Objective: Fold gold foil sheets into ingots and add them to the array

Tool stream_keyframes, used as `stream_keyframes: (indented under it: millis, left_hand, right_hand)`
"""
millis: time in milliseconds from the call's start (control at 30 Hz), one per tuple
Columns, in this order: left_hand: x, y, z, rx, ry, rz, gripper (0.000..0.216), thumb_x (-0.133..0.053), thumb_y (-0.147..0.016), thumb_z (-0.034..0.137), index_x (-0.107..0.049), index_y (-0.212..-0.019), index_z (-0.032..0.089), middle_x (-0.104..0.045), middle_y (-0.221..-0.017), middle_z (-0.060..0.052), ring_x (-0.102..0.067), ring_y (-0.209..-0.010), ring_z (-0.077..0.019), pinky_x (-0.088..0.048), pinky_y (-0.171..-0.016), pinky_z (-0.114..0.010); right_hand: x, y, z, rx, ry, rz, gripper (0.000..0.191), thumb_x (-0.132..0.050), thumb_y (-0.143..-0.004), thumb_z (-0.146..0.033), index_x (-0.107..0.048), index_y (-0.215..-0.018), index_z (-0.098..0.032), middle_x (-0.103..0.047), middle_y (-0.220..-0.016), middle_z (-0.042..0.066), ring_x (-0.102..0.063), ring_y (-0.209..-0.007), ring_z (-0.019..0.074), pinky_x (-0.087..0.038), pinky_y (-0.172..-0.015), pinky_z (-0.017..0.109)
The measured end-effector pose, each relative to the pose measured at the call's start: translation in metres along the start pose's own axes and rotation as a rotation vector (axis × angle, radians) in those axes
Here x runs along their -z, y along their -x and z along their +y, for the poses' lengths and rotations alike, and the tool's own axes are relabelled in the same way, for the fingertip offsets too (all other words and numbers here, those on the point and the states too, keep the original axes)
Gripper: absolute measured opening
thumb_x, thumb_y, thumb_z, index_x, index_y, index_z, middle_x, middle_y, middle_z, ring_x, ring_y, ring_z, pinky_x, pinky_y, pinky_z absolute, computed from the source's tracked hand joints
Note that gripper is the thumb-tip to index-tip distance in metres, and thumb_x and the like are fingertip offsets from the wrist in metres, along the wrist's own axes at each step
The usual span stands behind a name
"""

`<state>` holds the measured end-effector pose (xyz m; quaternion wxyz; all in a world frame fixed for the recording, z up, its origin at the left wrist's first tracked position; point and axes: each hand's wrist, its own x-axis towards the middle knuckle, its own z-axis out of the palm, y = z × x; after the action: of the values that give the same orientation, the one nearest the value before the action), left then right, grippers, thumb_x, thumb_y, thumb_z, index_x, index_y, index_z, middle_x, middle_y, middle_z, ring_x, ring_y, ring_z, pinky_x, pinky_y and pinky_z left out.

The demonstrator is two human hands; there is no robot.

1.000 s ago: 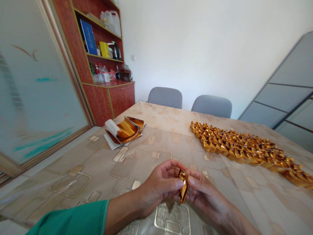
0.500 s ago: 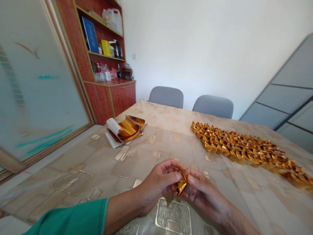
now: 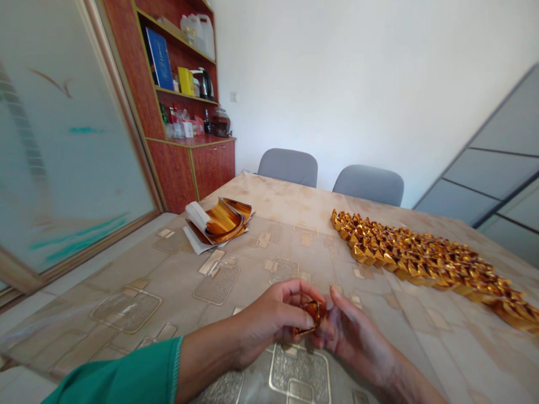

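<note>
A small folded piece of gold foil paper is pinched between the thumb and fingers of my left hand, above the near part of the table. Its middle is bent into a hollow, and my fingers cover part of it. Close by on the right, my right hand has its thumb raised away from the paper. The fingers of that hand are at the paper's right end, somewhat blurred, and seem to touch it.
Rows of folded gold foil pieces stand at the table's right. A stack of gold foil sheets, partly curled, lies at the left. Two grey chairs stand behind the patterned tablecloth; a red-brown cabinet is at the back left.
The gold foil paper has turned from upright to more level, and its hollow now shows. My right thumb has lifted off it, while my left hand keeps its pinch.
</note>
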<state>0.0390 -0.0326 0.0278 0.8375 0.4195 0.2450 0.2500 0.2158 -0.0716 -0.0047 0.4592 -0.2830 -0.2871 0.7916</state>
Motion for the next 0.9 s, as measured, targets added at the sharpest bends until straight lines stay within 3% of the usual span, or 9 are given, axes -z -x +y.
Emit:
stream_keyframes:
  millis: [100,200,333,467,633,767,900]
  left_hand:
    - [0.002,0.002,0.004,-0.003,-0.039,0.071,0.036,-0.069,-0.063,0.010,-0.063,-0.098,0.017,-0.064,-0.083,-0.002,-0.055,-0.059,-0.0087,-0.028,-0.051,-0.021]
    - [0.005,0.004,0.010,-0.076,0.084,0.117,0.047,-0.077,-0.069,0.018,-0.060,-0.112,0.019,-0.062,-0.105,-0.005,-0.060,-0.077,-0.0116,-0.038,-0.062,-0.022]
    - [0.009,0.006,0.009,-0.087,0.253,0.071,0.051,-0.078,-0.076,0.026,-0.056,-0.121,0.022,-0.058,-0.120,-0.005,-0.058,-0.081,-0.0094,-0.039,-0.063,-0.020]
    - [0.005,0.003,-0.003,-0.084,0.283,-0.010,0.050,-0.082,-0.072,0.019,-0.058,-0.115,0.020,-0.063,-0.106,-0.003,-0.058,-0.074,-0.0077,-0.037,-0.062,-0.019]
    - [0.003,0.001,-0.010,-0.196,0.197,0.109,0.034,-0.077,-0.077,0.024,-0.061,-0.106,0.019,-0.067,-0.090,-0.003,-0.061,-0.074,-0.0123,-0.041,-0.067,-0.024]
    - [0.004,0.002,-0.006,-0.250,-0.037,0.141,0.024,-0.074,-0.077,0.026,-0.064,-0.096,0.016,-0.069,-0.088,-0.005,-0.063,-0.078,-0.0170,-0.045,-0.073,-0.030]
    - [0.003,0.001,-0.006,-0.257,-0.158,0.127,0.024,-0.074,-0.074,0.026,-0.065,-0.094,0.016,-0.067,-0.083,-0.004,-0.063,-0.075,-0.0183,-0.047,-0.073,-0.033]
  right_hand:
    - [0.001,0.000,0.000,-0.014,-0.001,0.007,0.024,-0.074,-0.085,-0.039,-0.070,-0.086,-0.015,-0.047,-0.058,-0.006,-0.045,-0.056,0.0094,-0.042,-0.062,0.025]
    - [0.000,0.001,-0.002,0.020,-0.063,0.012,0.016,-0.076,-0.084,-0.031,-0.070,-0.087,-0.016,-0.048,-0.060,-0.006,-0.042,-0.057,0.0080,-0.040,-0.062,0.023]
    - [0.000,0.001,-0.005,0.156,-0.132,0.020,0.015,-0.079,-0.081,-0.030,-0.070,-0.084,-0.018,-0.048,-0.061,-0.006,-0.039,-0.057,0.0079,-0.041,-0.064,0.023]
    - [0.001,0.002,-0.003,0.242,-0.050,0.033,0.020,-0.082,-0.076,-0.034,-0.072,-0.082,-0.018,-0.053,-0.065,-0.003,-0.043,-0.062,0.0099,-0.041,-0.065,0.025]
    - [-0.005,0.004,-0.002,0.145,0.152,0.034,0.028,-0.086,-0.070,-0.032,-0.075,-0.090,-0.015,-0.063,-0.077,0.001,-0.050,-0.069,0.0117,-0.038,-0.065,0.024]
    - [-0.007,0.003,-0.004,0.071,0.047,-0.003,0.024,-0.076,-0.080,-0.038,-0.076,-0.091,-0.016,-0.060,-0.074,0.000,-0.047,-0.065,0.0108,-0.041,-0.065,0.026]
    - [-0.003,0.001,-0.002,0.026,0.055,0.018,0.025,-0.077,-0.082,-0.033,-0.074,-0.100,-0.015,-0.067,-0.085,0.004,-0.055,-0.073,0.0119,-0.042,-0.067,0.024]
